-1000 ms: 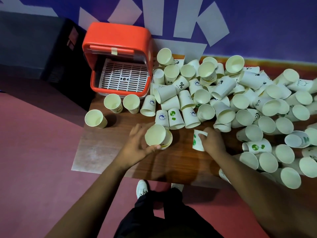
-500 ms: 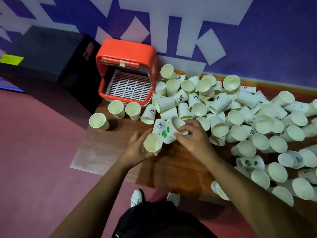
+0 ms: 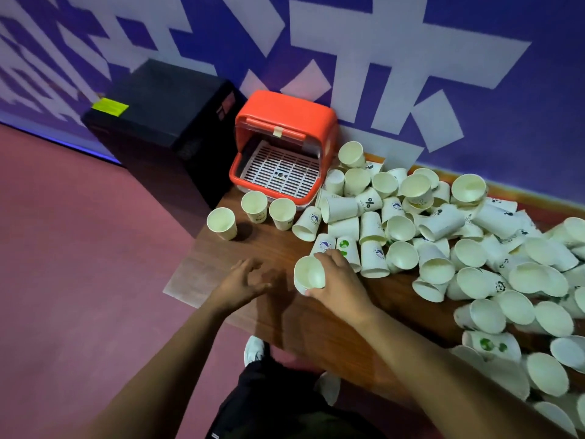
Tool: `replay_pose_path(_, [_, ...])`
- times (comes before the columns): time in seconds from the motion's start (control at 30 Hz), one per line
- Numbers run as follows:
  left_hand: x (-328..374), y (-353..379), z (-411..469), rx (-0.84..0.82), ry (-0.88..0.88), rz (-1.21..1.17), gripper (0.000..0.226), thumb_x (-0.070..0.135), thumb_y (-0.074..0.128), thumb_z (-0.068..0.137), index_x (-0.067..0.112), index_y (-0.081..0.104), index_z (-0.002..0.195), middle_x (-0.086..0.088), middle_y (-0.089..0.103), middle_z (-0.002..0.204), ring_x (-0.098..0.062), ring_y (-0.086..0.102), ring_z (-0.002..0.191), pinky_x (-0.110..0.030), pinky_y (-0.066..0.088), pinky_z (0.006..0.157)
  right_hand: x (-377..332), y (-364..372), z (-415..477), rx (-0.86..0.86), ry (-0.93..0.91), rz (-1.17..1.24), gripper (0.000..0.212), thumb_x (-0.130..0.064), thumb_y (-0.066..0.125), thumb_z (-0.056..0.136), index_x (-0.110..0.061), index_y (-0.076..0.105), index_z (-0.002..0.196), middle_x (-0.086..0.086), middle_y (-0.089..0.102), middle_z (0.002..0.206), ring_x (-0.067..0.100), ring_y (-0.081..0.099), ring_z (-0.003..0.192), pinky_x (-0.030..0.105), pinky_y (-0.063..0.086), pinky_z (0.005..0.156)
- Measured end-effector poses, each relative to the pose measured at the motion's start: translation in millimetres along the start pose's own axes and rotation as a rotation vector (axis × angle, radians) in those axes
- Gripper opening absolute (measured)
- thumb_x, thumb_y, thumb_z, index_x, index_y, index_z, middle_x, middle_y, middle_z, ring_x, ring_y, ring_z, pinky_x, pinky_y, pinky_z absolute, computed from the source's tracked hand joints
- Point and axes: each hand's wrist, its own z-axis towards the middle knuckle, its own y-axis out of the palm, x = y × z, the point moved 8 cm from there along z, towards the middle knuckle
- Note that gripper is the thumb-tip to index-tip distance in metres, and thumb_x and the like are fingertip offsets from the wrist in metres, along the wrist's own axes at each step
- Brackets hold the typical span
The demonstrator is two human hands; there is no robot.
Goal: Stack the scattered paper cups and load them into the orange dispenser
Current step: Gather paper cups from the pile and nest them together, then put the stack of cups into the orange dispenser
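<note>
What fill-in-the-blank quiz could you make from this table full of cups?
1. The right hand grips a paper ___.
2. The left hand holds ___.
3. The dispenser is ___ in colour.
4. Left of the pile, ___ cups stand upright on the table.

Missing words: cup; nothing; orange; three.

One orange dispenser (image 3: 285, 122), one black box (image 3: 164, 106) and one wooden table (image 3: 253, 242) are counted. Three upright cups (image 3: 221, 223) are set apart; one cup (image 3: 308, 274) is held in the right hand (image 3: 340, 282); several dozen tumbled cups (image 3: 443, 223) are heaped, beyond exact counting. One left hand (image 3: 243, 282) and two shoes (image 3: 254, 350) are seen.
</note>
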Motion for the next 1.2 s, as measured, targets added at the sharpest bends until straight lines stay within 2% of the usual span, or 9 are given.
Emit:
replay_pose_path(0.1, [5,27,10,-0.133,0.002,0.019,0.073,0.036,0.074,0.088,0.017,0.039,0.15,-0.007,0.045,0.152,-0.024,0.047,0.135,-0.036,0.042,0.109,5,20,2,-0.081,0.083,0.105,0.082,-0.037,0.082,0.073,-0.026,0.034,0.139,0.003,0.045,0.14,0.021,0.049,0.125,0.033,0.044,0.102])
replay_pose_path(0.2, [12,50,17,-0.251,0.048,-0.052,0.093,0.046,0.079,0.08,0.021,0.029,0.156,-0.001,0.04,0.157,-0.022,0.042,0.142,-0.027,0.035,0.112,12,24,6,-0.054,0.204,0.255,0.081,-0.031,0.083,0.071,-0.027,0.036,0.136,-0.002,0.05,0.128,0.013,0.048,0.116,0.024,0.04,0.095])
replay_pose_path(0.27, [1,60,26,-0.303,0.079,-0.191,0.104,0.06,0.084,0.069,0.034,0.03,0.154,0.007,0.041,0.157,-0.015,0.042,0.143,-0.037,0.036,0.118,19,24,11,-0.012,0.355,0.432,0.079,-0.03,0.084,0.071,-0.023,0.041,0.136,-0.007,0.05,0.124,0.008,0.046,0.113,0.022,0.037,0.093])
replay_pose_path(0.4, [17,33,20,-0.295,0.179,-0.312,0.079,0.031,0.085,0.08,0.038,0.041,0.145,0.016,0.053,0.143,0.0,0.049,0.131,-0.028,0.043,0.109,4,34,20,0.015,0.539,0.866,0.051,-0.027,0.081,0.077,-0.026,0.052,0.119,-0.002,0.061,0.12,0.013,0.06,0.107,0.041,0.055,0.092])
replay_pose_path(0.47, [12,12,22,-0.268,0.182,-0.366,0.077,0.031,0.086,0.079,0.032,0.045,0.144,0.012,0.057,0.139,-0.006,0.054,0.128,-0.033,0.046,0.108,-14,39,29,-0.012,0.565,0.942,0.042,-0.029,0.079,0.08,-0.028,0.054,0.113,-0.003,0.062,0.112,0.015,0.062,0.106,0.047,0.057,0.088])
replay_pose_path(0.7, [-46,-79,18,-0.141,0.175,-0.512,0.072,0.034,0.084,0.081,0.033,0.047,0.143,0.011,0.06,0.136,-0.014,0.057,0.127,-0.038,0.052,0.103,-92,68,96,-0.168,0.377,0.803,0.057,-0.056,0.06,0.088,-0.029,0.047,0.137,-0.008,0.057,0.126,0.01,0.059,0.11,0.036,0.058,0.085])
replay_pose_path(0.9, [-123,-134,17,-0.015,0.032,-0.663,0.074,0.047,0.083,0.072,0.033,0.052,0.138,0.006,0.064,0.131,-0.015,0.059,0.124,-0.049,0.05,0.105,-135,87,153,-0.073,0.132,0.208,0.043,-0.037,0.063,0.091,-0.025,0.054,0.131,-0.003,0.064,0.097,0.012,0.062,0.089,0.035,0.055,0.083])
replay_pose_path(1.03, [-157,-151,21,0.019,-0.029,-0.722,0.072,0.047,0.085,0.071,0.032,0.054,0.135,0.004,0.065,0.13,-0.018,0.06,0.123,-0.054,0.048,0.105,-149,107,175,-0.05,0.054,-0.033,0.042,-0.029,0.065,0.09,-0.021,0.056,0.13,0.003,0.065,0.112,0.022,0.063,0.099,0.04,0.055,0.083])
replay_pose_path(1.2, [-179,-154,29,0.025,-0.071,-0.739,0.074,0.052,0.087,0.07,0.034,0.055,0.134,0.001,0.065,0.13,-0.021,0.061,0.123,-0.057,0.048,0.104,-139,123,191,-0.047,0.03,-0.253,0.023,-0.026,0.059,0.094,-0.022,0.065,0.116,0.003,0.065,0.11,0.024,0.065,0.094,0.033,0.054,0.073])
